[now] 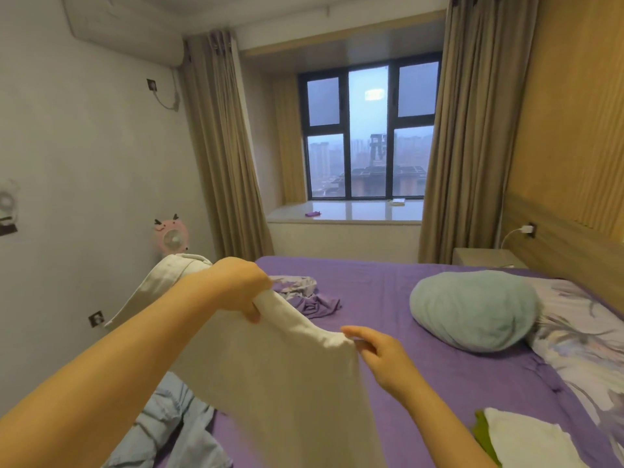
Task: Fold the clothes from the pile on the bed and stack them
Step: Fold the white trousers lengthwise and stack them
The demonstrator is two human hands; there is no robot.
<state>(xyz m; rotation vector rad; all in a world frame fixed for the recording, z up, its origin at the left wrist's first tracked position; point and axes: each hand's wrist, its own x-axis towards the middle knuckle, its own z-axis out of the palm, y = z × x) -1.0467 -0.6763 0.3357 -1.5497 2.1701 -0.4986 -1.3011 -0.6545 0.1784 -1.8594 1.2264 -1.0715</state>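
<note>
While a cream garment point(270, 376) hangs in the air above the near part of a purple bed point(388, 292), 2 bare hands hold its top edge. The left hand point(236, 282), raised higher, has its grip clenched around a bunched corner of the cloth, and more of the fabric drapes back over that forearm. The right hand point(378, 352), lower and nearer the middle, pinches the other end of the edge between thumb and fingers. Below the garment, at the bed's near left, lies a crumpled pale blue garment point(175, 430). At the lower right sits a folded white piece point(526, 440) on top of something green point(481, 434). A teal cushion point(472, 309) rests by a floral pillow point(580, 336).
</note>
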